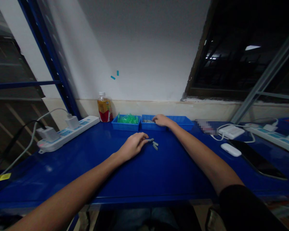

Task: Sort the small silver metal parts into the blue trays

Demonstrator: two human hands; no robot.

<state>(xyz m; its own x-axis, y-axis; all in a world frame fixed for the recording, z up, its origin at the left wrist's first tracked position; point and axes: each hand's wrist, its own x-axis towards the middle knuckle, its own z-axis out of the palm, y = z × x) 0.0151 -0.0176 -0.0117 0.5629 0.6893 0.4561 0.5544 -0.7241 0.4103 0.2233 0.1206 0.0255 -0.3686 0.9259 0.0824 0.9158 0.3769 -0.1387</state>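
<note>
My left hand [133, 145] is over the middle of the blue table, its thumb and fingers pinched on a small grey stick-like piece [150, 140]. Just right of those fingertips, a couple of similar grey pieces [155, 146] lie loose on the table. My right hand [162, 120] reaches into a blue bin [156, 128] near the wall, fingers bent down and drawn together. Small pale pieces [147, 121] show in that bin beside the fingertips. Whatever those fingers grip is too small to make out.
Left of that bin stands a blue bin [125, 127] of green pieces; another blue bin [183, 121] is on its right. A drink bottle [104, 107] and a power strip [67, 133] are at the left. A phone [257, 158], white case [230, 149] and cables lie right.
</note>
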